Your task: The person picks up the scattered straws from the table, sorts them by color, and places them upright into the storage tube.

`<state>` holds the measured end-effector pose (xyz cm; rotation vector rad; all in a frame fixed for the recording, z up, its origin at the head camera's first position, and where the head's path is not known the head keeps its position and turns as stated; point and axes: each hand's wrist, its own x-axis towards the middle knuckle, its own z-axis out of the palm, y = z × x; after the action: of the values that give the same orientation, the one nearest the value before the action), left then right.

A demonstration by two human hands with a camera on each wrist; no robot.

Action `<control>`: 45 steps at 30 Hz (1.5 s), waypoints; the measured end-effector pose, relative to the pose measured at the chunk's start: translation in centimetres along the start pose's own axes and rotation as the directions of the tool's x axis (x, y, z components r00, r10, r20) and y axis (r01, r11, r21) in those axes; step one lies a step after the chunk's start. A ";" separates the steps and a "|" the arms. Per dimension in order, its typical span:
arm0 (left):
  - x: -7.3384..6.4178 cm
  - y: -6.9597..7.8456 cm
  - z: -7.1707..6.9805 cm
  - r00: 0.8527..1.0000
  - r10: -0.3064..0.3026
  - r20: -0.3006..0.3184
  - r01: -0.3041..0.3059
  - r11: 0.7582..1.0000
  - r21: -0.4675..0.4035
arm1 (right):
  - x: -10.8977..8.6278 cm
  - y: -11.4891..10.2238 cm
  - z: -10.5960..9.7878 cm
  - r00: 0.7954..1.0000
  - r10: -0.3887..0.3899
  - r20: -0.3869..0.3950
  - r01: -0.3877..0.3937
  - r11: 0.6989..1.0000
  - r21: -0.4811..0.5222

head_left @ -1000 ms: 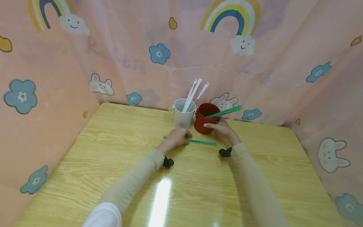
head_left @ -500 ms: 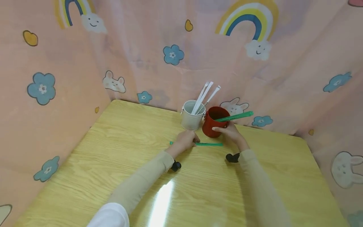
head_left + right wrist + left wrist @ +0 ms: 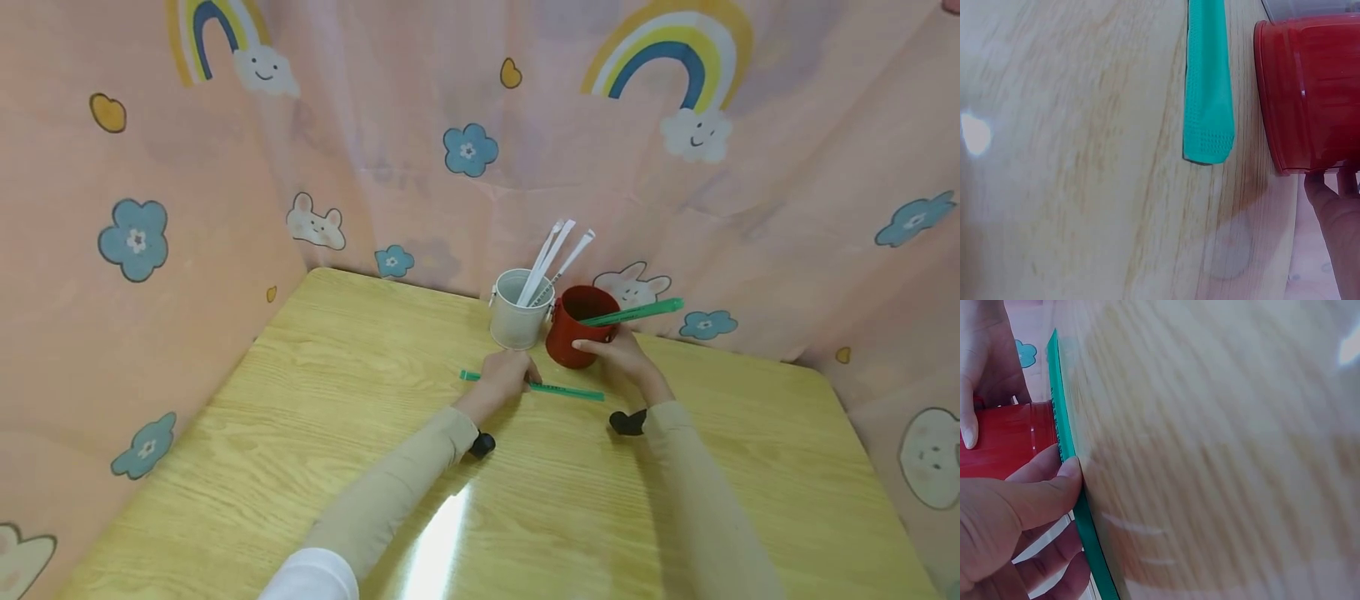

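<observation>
A wrapped green drinking straw lies across the wooden table in front of two small buckets. My left hand pinches it near its middle; in the left wrist view the thumb presses on the green wrapper, with the other fingers behind. My right hand holds the red bucket by its right side, thumb on the front wall. Another green straw leans out of this bucket to the right. In the right wrist view, the lying straw's crimped end is near the red bucket's base.
Left of the red bucket stands a white bucket holding several white wrapped straws. A pink patterned curtain hangs behind the table and along its sides. A black wrist mount sits below the right wrist.
The whole head view has shifted, so things appear farther right. The lying green straw's angle has changed slightly under my left hand. My right hand keeps holding the red bucket.
</observation>
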<state>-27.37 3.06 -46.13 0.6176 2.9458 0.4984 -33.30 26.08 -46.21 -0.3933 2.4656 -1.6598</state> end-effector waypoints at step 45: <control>-1.4 -2.6 -7.3 0.995 0.073 0.062 -0.058 0.975 -0.214 | -1.3 -2.4 0.0 0.999 0.032 0.015 -0.033 0.999 0.035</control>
<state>-28.25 -1.96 -40.06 0.6929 2.7650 0.7689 -31.67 25.57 -44.01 -0.3577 2.4155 -1.6789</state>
